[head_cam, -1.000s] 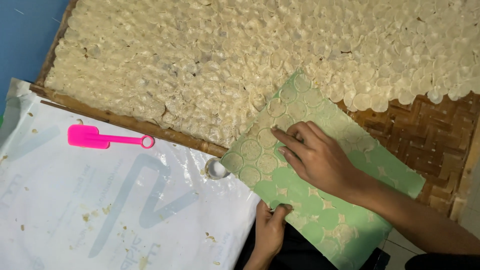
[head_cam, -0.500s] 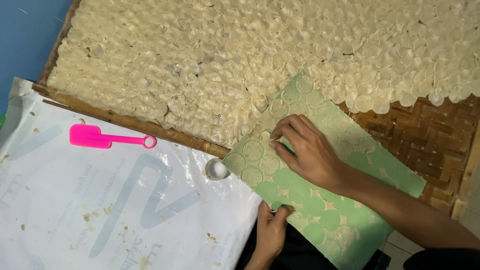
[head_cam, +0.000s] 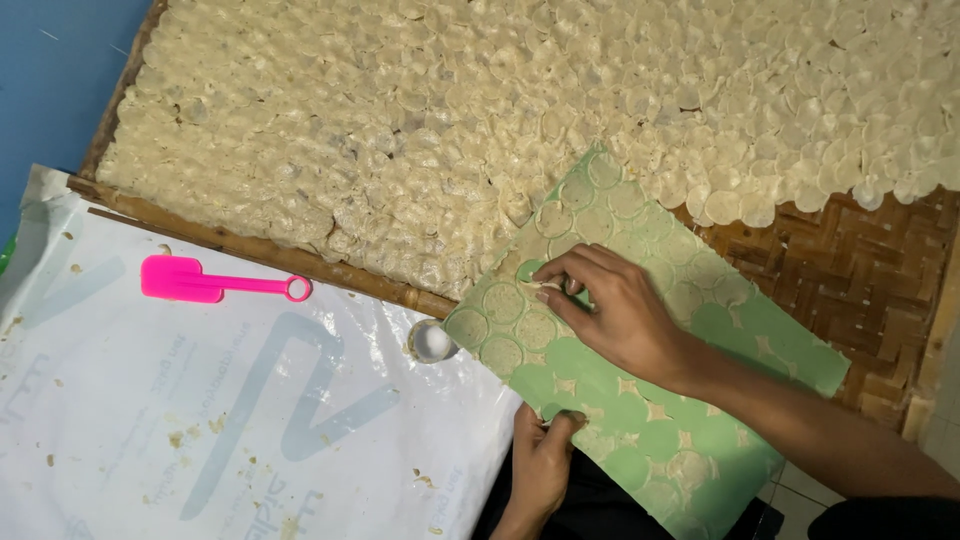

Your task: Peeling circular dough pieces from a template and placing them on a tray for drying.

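A green sheet [head_cam: 760, 345] dotted with thin pale round discs lies tilted over the edge of a woven bamboo tray [head_cam: 850, 290]. My right hand [head_cam: 610, 310] rests on the sheet's upper left part, fingertips pinching one pale disc [head_cam: 545, 288] and lifting its edge. My left hand [head_cam: 545, 460] grips the sheet's near edge from below, thumb on top. A thick layer of the same pale round discs [head_cam: 450, 120] covers most of the tray.
A pink plastic spatula [head_cam: 200, 283] lies on a white plastic sheet [head_cam: 200, 420] speckled with crumbs at the left. A small round metal cutter ring [head_cam: 432, 342] sits beside the green sheet's corner. A blue surface [head_cam: 50, 80] shows at far left.
My right hand slid up and left across the green sheet and closed its fingertips on a disc. The left hand kept its grip on the sheet's edge.
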